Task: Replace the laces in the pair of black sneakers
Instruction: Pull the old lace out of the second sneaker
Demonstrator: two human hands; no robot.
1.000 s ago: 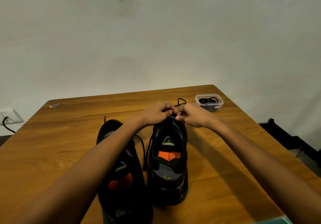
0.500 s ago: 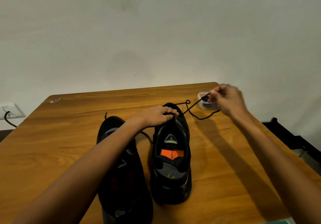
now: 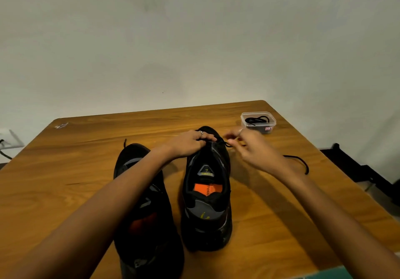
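Note:
Two black sneakers stand side by side on the wooden table (image 3: 65, 170), toes pointing away. The right sneaker (image 3: 207, 192) shows an orange insole; the left sneaker (image 3: 142, 203) lies partly under my left forearm. My left hand (image 3: 188, 143) grips the front of the right sneaker near its toe eyelets. My right hand (image 3: 244, 144), blurred, sits just right of the toe with fingertips pinching the black lace (image 3: 300, 162). The lace's free end trails over the table to the right behind my wrist.
A small clear plastic tub (image 3: 258, 122) holding another black lace stands at the table's far right corner. A wall socket with a cable (image 3: 6, 142) is at the far left. Dark furniture (image 3: 357, 170) sits beyond the right edge.
My right hand, which had pulled the lace out towards the tub, has come back to the sneaker's toe. The slack lace now lies on the table to the right. My left hand stays put.

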